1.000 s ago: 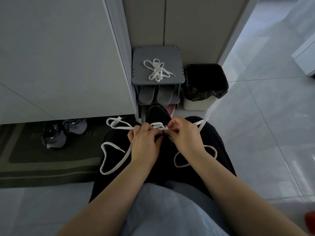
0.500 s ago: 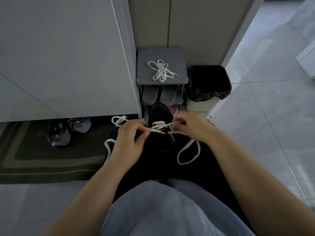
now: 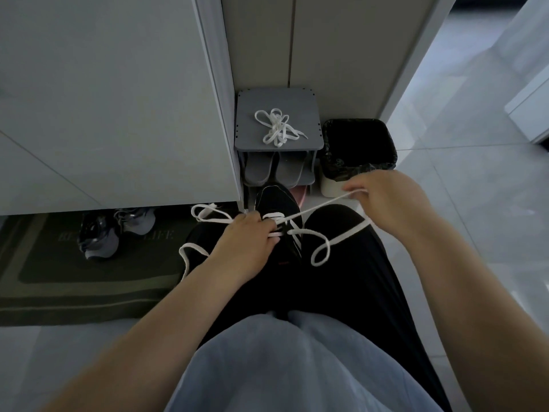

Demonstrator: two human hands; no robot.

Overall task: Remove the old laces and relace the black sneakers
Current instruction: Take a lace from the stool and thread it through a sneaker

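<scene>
A black sneaker [image 3: 276, 200] lies between my knees with its toe pointing away. A white lace [image 3: 322, 252] runs through its front eyelets, with loose loops over both thighs. My left hand [image 3: 248, 243] presses on the sneaker's lacing area and pinches the lace there. My right hand [image 3: 386, 197] is out to the right, holding a stretch of the lace pulled taut from the eyelets. A bundle of white laces [image 3: 277, 127] lies on top of a small grey shoe rack [image 3: 246, 138].
Grey slippers [image 3: 273, 169] sit inside the rack. A bin with a black liner [image 3: 359, 150] stands right of it. Another pair of dark sneakers [image 3: 113, 230] rests on a dark doormat [image 3: 74, 281] at the left, under a white cabinet [image 3: 104, 99]. The floor is pale tile.
My right hand has drawn away from the sneaker up and to the right, pulling the lace taut. My left hand has stayed on the sneaker. The camera view has shifted slightly.
</scene>
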